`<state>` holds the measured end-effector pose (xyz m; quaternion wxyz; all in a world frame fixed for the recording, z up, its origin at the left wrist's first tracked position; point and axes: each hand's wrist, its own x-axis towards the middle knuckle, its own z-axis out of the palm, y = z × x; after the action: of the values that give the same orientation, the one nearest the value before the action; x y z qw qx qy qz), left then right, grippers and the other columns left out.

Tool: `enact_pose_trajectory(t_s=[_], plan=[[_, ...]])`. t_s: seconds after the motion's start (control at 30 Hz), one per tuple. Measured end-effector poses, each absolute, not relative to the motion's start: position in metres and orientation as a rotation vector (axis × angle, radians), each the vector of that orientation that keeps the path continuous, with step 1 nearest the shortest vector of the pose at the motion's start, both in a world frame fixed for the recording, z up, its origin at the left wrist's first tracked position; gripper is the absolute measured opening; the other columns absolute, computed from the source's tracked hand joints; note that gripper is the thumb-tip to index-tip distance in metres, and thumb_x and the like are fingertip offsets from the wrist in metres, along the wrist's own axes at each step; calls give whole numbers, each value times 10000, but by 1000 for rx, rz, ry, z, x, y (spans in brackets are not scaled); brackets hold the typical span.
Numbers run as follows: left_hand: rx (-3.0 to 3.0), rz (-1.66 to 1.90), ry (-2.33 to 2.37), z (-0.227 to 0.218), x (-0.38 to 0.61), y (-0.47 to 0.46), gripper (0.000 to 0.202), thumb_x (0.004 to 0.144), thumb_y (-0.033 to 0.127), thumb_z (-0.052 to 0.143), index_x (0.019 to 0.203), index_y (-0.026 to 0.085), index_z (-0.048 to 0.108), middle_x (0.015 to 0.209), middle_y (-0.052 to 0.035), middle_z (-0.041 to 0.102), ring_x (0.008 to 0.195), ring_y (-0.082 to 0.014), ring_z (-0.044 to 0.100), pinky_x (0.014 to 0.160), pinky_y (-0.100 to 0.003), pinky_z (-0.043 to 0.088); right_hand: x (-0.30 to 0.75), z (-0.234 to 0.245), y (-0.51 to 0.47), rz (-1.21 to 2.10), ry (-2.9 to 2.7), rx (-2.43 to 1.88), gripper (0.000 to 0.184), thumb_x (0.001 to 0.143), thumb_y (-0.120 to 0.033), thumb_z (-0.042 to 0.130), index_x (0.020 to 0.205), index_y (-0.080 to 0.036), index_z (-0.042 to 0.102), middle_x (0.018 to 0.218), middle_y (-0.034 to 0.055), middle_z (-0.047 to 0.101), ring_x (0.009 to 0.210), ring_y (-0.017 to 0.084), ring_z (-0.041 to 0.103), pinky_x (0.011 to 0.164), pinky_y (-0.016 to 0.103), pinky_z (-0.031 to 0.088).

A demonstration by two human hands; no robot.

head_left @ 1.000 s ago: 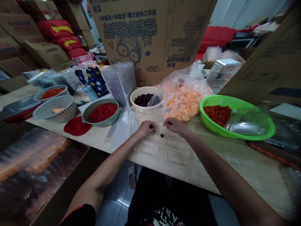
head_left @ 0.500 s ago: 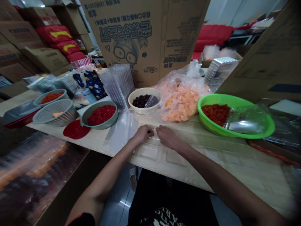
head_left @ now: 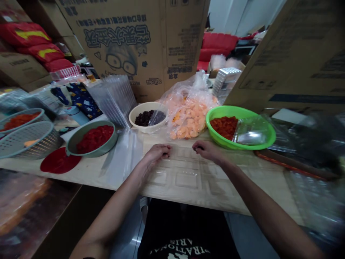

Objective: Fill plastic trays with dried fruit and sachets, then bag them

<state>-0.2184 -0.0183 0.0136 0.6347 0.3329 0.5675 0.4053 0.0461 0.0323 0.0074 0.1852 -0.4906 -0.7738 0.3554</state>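
Observation:
My left hand (head_left: 158, 152) is closed, with a small dark piece (head_left: 165, 154) showing at its curled fingers. To its right, my right hand (head_left: 207, 150) pinches another small dark piece (head_left: 198, 148). Both hands hover low over clear plastic trays (head_left: 186, 179) with shallow square compartments, hard to make out against the pale wood. Behind the left hand stands a cream bowl (head_left: 147, 129) of dark purple-black pieces (head_left: 144, 118), partly covered by clear plastic. A clear bag of orange pieces (head_left: 188, 120) lies beyond the gap between the hands.
At right is a green basin (head_left: 242, 145) holding red-orange pieces and a clear plastic box. At left stand a grey-green bowl (head_left: 113, 138) of red pieces, a red lid (head_left: 60, 162) and a perforated basket (head_left: 45, 144). Clear tray stacks (head_left: 113, 97) and large cartons (head_left: 172, 36) rise behind.
My hands were close together over the trays; now they are apart, the right one farther right. A dark piece now shows in the right hand. The camera has turned right.

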Motion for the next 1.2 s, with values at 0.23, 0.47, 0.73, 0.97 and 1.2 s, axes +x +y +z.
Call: enact_pose_trajectory(t_s=[0.23, 0.47, 0.73, 0.97, 1.2], plan=[[1399, 718, 1425, 0, -156, -2, 103, 760, 153, 695, 851, 147, 743, 681, 17, 694, 573, -97, 582, 549, -195, 440, 33, 0, 17, 597, -2542, -1463, 360, 861, -107, 473, 1039, -170, 780, 980, 109, 742, 861, 183, 665, 814, 267, 458], [1947, 481, 1624, -14, -144, 1, 202, 791, 126, 647, 906, 195, 798, 964, -61, 761, 900, -205, 690, 828, -276, 504, 50, 10, 27, 653, -2409, -1532, 358, 865, -84, 468, 1042, -158, 770, 988, 95, 753, 903, 191, 663, 833, 267, 466], [1994, 353, 1694, -12, -150, 2, 190, 788, 147, 654, 886, 179, 813, 926, -124, 753, 904, -281, 690, 807, -334, 495, 41, 6, 22, 469, -2773, -1412, 429, 787, -47, 521, 1102, -210, 762, 1023, 120, 656, 781, 174, 619, 683, 253, 405], [1905, 466, 1706, -7, -153, -1, 164, 777, 152, 672, 867, 193, 803, 888, -93, 762, 892, -251, 680, 819, -315, 489, 71, 26, 17, 719, -2562, -1369, 362, 810, -84, 489, 985, -194, 786, 905, 90, 691, 800, 182, 605, 756, 275, 424], [1270, 704, 1456, 11, -137, 9, 150, 870, 270, 603, 883, 142, 679, 648, -1, 634, 587, -126, 586, 576, -226, 447, 144, 27, 4, 1234, -1805, -1486, 331, 833, -343, 519, 1029, -133, 683, 652, -27, 533, 585, 123, 447, 547, 237, 333]])
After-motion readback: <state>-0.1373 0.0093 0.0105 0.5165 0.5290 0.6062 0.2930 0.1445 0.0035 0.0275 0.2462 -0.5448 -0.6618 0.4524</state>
